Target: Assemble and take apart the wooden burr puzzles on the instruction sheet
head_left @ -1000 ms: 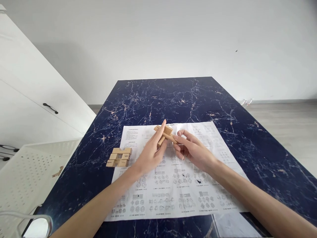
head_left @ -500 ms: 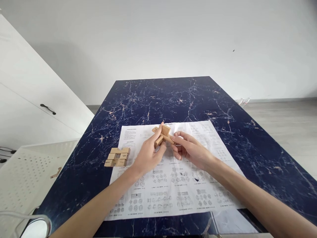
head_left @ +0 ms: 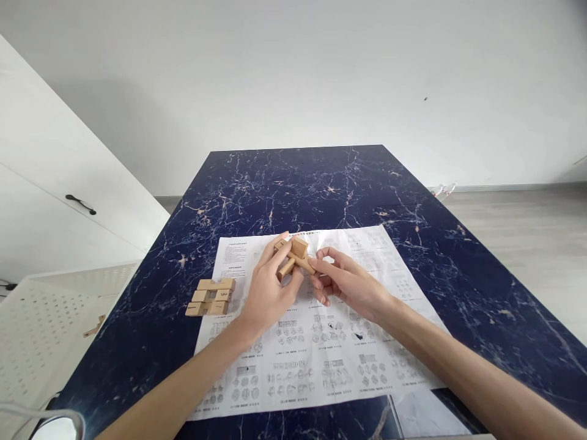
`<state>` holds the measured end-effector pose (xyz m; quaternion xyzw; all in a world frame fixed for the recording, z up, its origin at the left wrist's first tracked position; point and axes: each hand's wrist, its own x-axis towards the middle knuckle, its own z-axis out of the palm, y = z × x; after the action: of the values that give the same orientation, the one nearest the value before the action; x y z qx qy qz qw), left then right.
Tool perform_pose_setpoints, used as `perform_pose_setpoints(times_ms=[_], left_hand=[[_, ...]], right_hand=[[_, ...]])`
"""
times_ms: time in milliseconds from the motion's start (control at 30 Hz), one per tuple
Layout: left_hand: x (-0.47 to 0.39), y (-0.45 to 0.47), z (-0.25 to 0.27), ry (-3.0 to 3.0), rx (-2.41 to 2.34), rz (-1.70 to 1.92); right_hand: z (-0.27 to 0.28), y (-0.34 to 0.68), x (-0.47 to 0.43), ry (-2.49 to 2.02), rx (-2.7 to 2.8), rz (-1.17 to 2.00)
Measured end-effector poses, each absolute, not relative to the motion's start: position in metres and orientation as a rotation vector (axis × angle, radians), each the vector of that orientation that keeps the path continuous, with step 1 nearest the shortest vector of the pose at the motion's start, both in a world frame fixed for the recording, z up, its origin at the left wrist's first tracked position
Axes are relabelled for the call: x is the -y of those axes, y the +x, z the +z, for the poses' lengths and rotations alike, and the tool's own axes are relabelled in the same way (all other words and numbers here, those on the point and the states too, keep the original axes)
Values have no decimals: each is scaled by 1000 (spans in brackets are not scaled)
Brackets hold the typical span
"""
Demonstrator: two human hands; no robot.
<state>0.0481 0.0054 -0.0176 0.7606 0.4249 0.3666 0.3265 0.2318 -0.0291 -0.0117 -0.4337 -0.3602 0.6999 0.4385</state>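
Observation:
Several interlocked wooden puzzle pieces (head_left: 299,249) form a small cluster above the printed sheet. My left hand (head_left: 270,281) is closed around the cluster's left side, its fingers over the top and the thumb beneath. My right hand (head_left: 346,278) pinches the right end of one piece between thumb and fingers. Parts of the cluster are hidden behind the left fingers. Off to the left, more notched wooden puzzle pieces (head_left: 215,285) lie side by side, partly on the sheet's edge; some carry dark marks.
The creased instruction sheet (head_left: 293,354) with rows of diagrams covers the near part of the dark blue marbled table (head_left: 284,189). A white perforated surface (head_left: 55,305) with a wooden piece (head_left: 95,327) is at the left. A white cabinet (head_left: 41,171) stands beyond it.
Both hands and the wooden cluster sit slightly lower and further left in view, as does the sheet. My left fingers have shifted on the cluster; both hands still grip it.

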Motion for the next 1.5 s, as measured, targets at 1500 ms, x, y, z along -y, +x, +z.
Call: perform_pose_setpoints(times_ms=[1500], left_hand=[[-5,45,-25,2210,-1186,986]], right_hand=[[3,268,30,-1253,1107,1205]])
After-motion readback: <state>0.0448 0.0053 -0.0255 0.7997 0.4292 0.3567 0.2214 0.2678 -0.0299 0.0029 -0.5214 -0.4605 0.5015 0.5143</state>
